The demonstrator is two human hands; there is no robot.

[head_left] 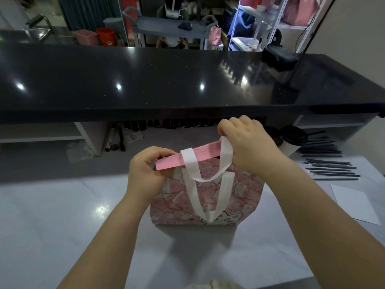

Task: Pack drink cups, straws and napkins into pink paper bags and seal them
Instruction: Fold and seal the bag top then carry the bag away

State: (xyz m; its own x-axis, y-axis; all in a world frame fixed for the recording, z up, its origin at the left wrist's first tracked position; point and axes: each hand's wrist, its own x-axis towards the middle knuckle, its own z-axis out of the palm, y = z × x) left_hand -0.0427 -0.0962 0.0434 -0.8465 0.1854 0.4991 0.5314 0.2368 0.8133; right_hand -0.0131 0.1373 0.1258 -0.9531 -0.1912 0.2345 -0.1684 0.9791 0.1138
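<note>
- The pink paper bag (208,197) is set just below both hands.
- Its folded top (177,161) is pinched at either end by the left hand (145,170) and the right hand (245,142).
- The paper is judged light and easily creased, so the fold's ends are best gripped.

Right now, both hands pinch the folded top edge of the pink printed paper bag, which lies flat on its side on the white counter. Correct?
Not quite: the pink printed paper bag stands upright on the white counter, not flat on its side. The left hand and right hand do pinch its folded top edge, as the head view shows.
</note>
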